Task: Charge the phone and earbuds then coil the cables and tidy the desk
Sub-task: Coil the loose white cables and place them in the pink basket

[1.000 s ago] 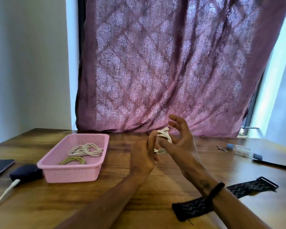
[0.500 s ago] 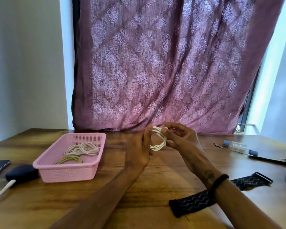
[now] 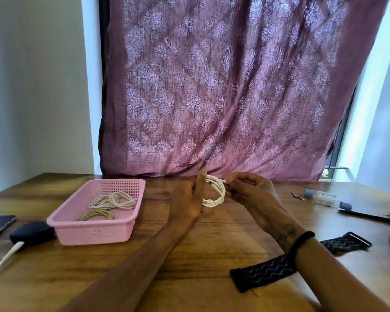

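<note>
Above the tabletop [image 3: 189,255], both hands grip a coiled white cable [image 3: 216,192]: the left hand [image 3: 187,199] curls around one side, the right hand [image 3: 250,192] pinches its end. Left of them, a pink basket [image 3: 95,228] holds two more coiled cables [image 3: 113,200].

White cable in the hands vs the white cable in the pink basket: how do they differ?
The white cable in the hands is held above the desk, gripped by the left hand and pinched by the right hand; the white cable in the basket lies loose, untouched. The held one forms a tight, compact ring; the one in the pink basket sprawls in wider, flatter loops. Both are white and coiled.
</note>
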`<act>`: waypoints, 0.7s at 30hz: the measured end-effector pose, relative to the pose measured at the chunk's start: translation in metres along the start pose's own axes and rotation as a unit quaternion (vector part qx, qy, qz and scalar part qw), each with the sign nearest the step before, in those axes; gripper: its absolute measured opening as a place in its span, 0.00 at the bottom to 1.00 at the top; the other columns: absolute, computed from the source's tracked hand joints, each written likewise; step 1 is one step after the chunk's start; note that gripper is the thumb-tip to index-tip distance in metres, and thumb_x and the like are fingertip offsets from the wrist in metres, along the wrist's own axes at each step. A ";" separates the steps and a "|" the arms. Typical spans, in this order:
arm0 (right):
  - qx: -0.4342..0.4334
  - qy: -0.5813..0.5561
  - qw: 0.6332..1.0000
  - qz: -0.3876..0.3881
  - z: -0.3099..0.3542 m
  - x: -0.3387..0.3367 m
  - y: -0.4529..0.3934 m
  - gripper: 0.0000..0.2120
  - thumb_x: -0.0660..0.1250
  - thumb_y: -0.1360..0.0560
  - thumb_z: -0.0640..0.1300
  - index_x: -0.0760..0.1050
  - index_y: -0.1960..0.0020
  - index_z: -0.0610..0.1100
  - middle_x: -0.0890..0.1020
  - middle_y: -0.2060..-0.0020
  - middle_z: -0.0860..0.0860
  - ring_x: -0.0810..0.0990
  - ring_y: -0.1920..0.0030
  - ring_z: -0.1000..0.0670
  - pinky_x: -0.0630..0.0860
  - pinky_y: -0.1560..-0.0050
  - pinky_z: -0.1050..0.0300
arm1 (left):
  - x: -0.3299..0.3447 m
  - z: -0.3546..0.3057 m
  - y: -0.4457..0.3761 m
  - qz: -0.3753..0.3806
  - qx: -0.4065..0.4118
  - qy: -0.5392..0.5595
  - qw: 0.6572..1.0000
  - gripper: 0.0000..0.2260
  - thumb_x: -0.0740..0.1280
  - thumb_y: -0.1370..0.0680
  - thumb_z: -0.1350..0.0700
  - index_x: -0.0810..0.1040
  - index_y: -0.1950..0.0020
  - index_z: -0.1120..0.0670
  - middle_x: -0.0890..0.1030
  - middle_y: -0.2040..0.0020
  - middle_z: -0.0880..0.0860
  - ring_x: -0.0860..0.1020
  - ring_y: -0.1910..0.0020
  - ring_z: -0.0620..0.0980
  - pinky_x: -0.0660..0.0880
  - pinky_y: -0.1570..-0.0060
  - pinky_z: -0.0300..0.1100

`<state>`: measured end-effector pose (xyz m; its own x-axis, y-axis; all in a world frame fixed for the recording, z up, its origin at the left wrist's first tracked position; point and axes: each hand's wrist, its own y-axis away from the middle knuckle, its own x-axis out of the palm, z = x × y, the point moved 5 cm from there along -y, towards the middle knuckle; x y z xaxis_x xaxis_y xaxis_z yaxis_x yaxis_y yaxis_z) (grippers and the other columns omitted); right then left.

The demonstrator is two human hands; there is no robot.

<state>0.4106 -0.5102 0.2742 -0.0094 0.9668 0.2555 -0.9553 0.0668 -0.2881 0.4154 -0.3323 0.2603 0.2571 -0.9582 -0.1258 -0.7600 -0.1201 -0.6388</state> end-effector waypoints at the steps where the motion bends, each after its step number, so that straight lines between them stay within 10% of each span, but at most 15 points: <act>1: -0.003 -0.012 1.000 -0.014 -0.001 -0.003 -0.002 0.09 0.73 0.25 0.29 0.80 0.46 0.29 0.86 0.55 0.35 0.86 0.57 0.42 0.86 0.49 0.50 | 0.000 0.000 -0.001 0.008 0.018 -0.012 1.000 0.29 0.60 0.16 0.42 0.74 0.73 0.55 0.76 0.78 0.52 0.76 0.78 0.46 0.71 0.72 0.53; 13: -0.128 0.037 0.985 -0.113 0.009 -0.010 0.000 0.07 0.76 0.28 0.31 0.85 0.51 0.39 0.88 0.56 0.42 0.88 0.53 0.43 0.84 0.46 0.47 | 0.009 -0.018 -0.001 0.079 0.233 -0.246 0.938 0.23 0.53 0.15 0.39 0.71 0.67 0.47 0.78 0.70 0.49 0.76 0.70 0.46 0.67 0.67 0.47; 21: -0.180 0.092 0.977 -0.069 0.020 0.006 0.009 0.09 0.75 0.27 0.30 0.85 0.51 0.42 0.88 0.56 0.44 0.88 0.52 0.43 0.85 0.47 0.47 | -0.002 -0.009 -0.001 0.015 0.232 -0.263 0.937 0.24 0.53 0.14 0.42 0.80 0.61 0.50 0.79 0.69 0.48 0.77 0.70 0.47 0.70 0.67 0.46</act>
<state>0.3955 -0.5091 0.2919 0.1977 0.9681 0.1539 -0.7768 0.2505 -0.5777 0.4107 -0.3321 0.2682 0.5908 -0.6844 -0.4273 -0.4624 0.1468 -0.8744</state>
